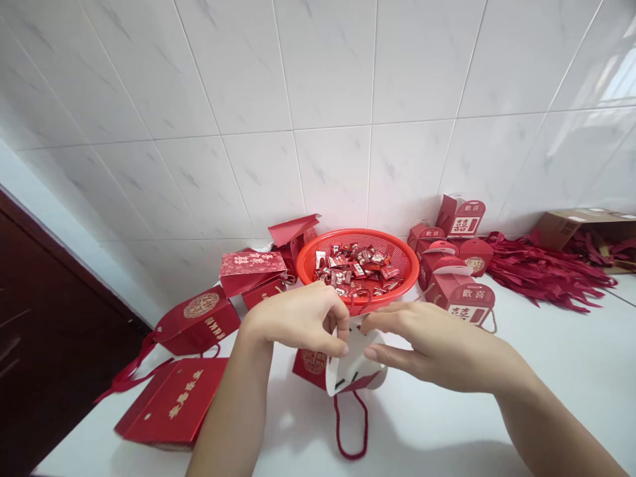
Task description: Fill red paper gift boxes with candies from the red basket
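A small red gift box [313, 362] with gold print stands on the white table in front of me, its white inner flaps [354, 358] raised. Dark red cord forms a loop [352, 456] that lies on the table on its near side. My left hand [298, 321] has thumb and fingers curled in a pinch at the box's upper left edge. From the other side my right hand [427, 341] grips the right flap, thumb toward the inside. Its lower fingers are partly hidden. Just behind both hands sits a red plastic basket [410, 291] of wrapped candies [358, 269].
On the left stand several red boxes, including one with a ribbon [199, 321] and a flat-topped one [169, 404]. Several small boxes [462, 295] are grouped on the right, near a heap of red ribbons [541, 268] and a cardboard box [561, 228]. A tiled wall [332, 165] borders the table.
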Demonstrator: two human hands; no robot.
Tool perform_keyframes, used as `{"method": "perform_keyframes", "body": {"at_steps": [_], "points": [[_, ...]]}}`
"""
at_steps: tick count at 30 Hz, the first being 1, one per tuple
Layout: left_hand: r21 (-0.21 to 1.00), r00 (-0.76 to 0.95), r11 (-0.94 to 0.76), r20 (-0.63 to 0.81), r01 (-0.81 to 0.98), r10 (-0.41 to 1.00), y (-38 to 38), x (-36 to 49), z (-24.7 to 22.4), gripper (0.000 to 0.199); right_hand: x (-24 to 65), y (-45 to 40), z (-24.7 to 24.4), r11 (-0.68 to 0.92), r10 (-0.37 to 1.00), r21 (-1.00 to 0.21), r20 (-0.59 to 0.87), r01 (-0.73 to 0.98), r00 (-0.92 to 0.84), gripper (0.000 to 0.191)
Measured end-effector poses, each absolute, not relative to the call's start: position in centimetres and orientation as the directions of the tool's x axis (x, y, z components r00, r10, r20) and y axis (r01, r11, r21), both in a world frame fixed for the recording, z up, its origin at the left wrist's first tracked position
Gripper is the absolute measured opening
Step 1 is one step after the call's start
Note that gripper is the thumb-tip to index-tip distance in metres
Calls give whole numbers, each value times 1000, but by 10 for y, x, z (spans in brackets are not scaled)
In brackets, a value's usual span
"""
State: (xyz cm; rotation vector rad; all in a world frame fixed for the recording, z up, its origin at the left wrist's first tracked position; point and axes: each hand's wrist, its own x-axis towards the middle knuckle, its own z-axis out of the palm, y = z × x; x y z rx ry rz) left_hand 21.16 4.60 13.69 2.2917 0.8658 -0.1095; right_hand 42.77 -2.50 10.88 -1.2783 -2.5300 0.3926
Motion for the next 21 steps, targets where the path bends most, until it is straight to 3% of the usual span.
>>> {"method": "perform_keyframes", "body": {"at_steps": [6,13,18,21], "points": [[757,892,-503,-234,417,387,69,203,121,10,438,-30,106,509,859,-274,107,816,-500,32],[800,911,-439,-329,409,248,87,209,104,12,424,-24,100,460,887,-57,57,886,-457,20],[825,928,-427,-353,371,124,78,207,116,8,425,-29,89,520,842,40,143,853,-520,33],[837,935,-416,-332,355,127,75,207,118,12,428,-36,86,545,817,51,192,837,-544,36]]}}
